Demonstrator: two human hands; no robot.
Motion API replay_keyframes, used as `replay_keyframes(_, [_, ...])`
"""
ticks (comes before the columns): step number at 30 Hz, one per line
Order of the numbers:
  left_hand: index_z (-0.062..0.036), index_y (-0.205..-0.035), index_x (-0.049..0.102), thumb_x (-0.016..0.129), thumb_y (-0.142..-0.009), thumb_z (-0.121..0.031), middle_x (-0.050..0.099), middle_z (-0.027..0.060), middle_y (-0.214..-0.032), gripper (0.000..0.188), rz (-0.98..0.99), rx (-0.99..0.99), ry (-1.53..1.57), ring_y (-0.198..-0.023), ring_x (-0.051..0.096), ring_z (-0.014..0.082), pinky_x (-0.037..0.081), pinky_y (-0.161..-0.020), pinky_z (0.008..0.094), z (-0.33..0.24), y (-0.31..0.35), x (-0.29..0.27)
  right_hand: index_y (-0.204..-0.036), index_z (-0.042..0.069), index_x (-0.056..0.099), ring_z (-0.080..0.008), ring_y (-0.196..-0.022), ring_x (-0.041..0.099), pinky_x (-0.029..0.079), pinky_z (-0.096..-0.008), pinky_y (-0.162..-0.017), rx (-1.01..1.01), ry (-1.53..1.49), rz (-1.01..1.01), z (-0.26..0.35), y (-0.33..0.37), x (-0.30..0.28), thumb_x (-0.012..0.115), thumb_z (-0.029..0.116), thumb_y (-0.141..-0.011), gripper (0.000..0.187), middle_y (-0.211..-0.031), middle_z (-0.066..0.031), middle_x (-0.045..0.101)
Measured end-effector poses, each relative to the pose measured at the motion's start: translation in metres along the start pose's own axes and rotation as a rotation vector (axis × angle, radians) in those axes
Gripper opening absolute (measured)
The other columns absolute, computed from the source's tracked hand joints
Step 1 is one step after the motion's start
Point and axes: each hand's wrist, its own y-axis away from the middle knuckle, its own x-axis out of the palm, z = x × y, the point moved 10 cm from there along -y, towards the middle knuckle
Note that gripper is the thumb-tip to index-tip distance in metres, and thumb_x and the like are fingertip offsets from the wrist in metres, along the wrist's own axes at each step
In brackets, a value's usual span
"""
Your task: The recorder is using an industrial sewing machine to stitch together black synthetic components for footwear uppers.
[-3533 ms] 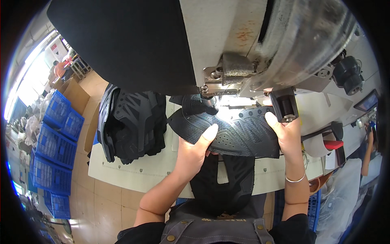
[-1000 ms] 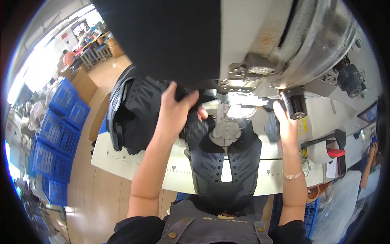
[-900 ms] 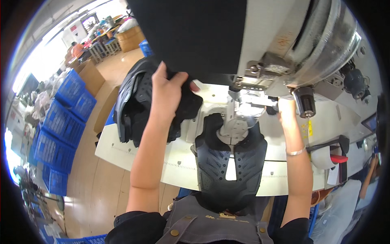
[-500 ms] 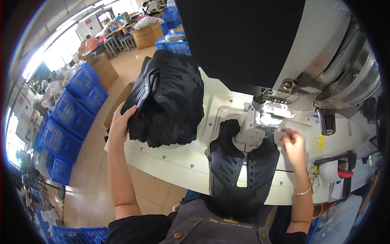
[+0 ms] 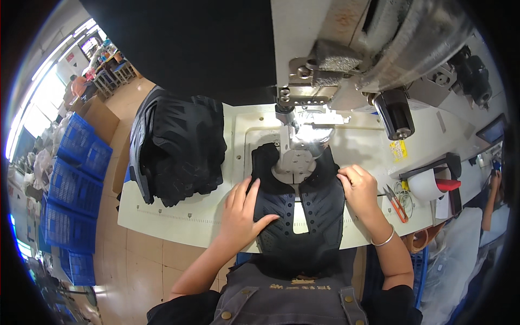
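Observation:
A flat black shoe upper (image 5: 279, 222) lies on the pale sewing machine table, its two rows of eyelets running beside a central slot. Its far curved ends flank the machine's work plate, and its near end reaches my apron. On the upper's left side rests my left hand (image 5: 241, 211), fingers outstretched and thumb spread over the surface. Across from it, my right hand (image 5: 358, 188) pinches the right edge between thumb and fingers. Just beyond the upper is the lit needle area (image 5: 314, 130) of the sewing machine. To the left stands a pile of similar black uppers (image 5: 184, 146).
Orange-handled scissors (image 5: 396, 205) lie right of my right hand, near a white and red object (image 5: 433, 185). The machine head (image 5: 319, 49) overhangs the table. Blue crates (image 5: 74, 189) are stacked at the left. Another person's arm (image 5: 492, 200) shows at far right.
My left hand has left the pile of uppers and come to the upper's left side. My right hand has moved from beside the needle area to the right edge. The view has shifted right.

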Motion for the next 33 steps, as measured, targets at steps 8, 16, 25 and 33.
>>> replay_keyframes(8, [0.0,-0.126,0.036,0.072,-0.059,-0.043,0.041,0.0169,-0.12,0.088,0.138,-0.165,-0.042,-0.11,0.04,0.0314,0.033,-0.091,0.0407,0.018,-0.009,0.027,-0.09,-0.003,0.049,-0.0232,-0.08,0.058,0.048,-0.0327,-0.07,-0.192,-0.132,-0.289,0.035,0.014,-0.04,0.058,-0.002,-0.076,0.017,-0.101,-0.017,0.056])
replay_keyframes(16, [-0.0026,-0.116,0.045,0.07,-0.066,-0.042,0.052,0.0144,-0.097,0.069,0.039,-0.381,-0.024,-0.092,0.05,0.0279,0.04,-0.079,0.0341,0.027,0.005,0.007,-0.109,-0.004,0.049,-0.0112,-0.088,0.056,0.045,-0.0251,-0.078,0.547,-1.194,0.368,0.013,0.062,0.026,0.058,0.005,-0.082,0.03,-0.094,-0.0076,0.06])
replay_keyframes(25, [0.0064,-0.111,0.046,0.046,-0.09,-0.023,0.058,0.0218,-0.101,0.036,0.253,-0.815,1.806,-0.09,0.059,0.0241,0.049,-0.079,0.0341,-0.028,0.015,0.04,-0.107,-0.006,0.051,-0.0181,-0.085,0.061,0.049,-0.0278,-0.076,0.425,-1.617,0.145,0.045,0.021,-0.011,0.055,0.007,-0.083,0.028,-0.098,-0.014,0.06])
replay_keyframes(33, [0.0092,-0.113,0.044,0.046,-0.089,-0.015,0.058,0.0208,-0.098,0.033,0.218,-0.524,1.816,-0.089,0.06,0.0281,0.051,-0.077,0.0372,-0.03,-0.029,-0.008,-0.106,-0.005,0.051,-0.0179,-0.086,0.06,0.048,-0.0281,-0.078,0.479,-1.585,-0.012,0.045,0.007,-0.031,0.051,0.006,-0.084,0.025,-0.099,-0.013,0.06])
